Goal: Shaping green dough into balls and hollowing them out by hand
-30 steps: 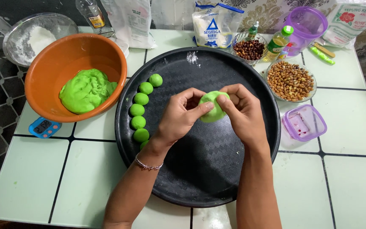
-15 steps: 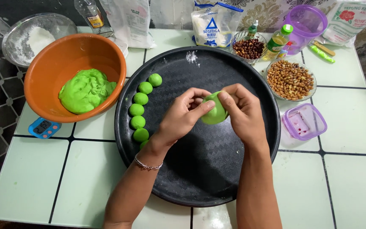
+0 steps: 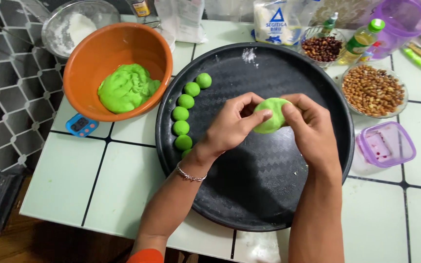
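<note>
Pinching dough ball (image 3: 270, 115) in both hands' grip | black tray (image 3: 249, 195) | tiled table (image 3: 123, 180)

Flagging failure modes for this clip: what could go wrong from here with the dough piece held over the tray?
1. The green dough piece is pinched only between the fingertips of the left hand and right hand; it might tear or drop onto the round black tray.
2. The left wrist sits close to the row of small green dough balls; it could squash one.

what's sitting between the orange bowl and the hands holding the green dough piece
In the head view, a curved row of small green dough balls lies on the black tray between them.
</note>
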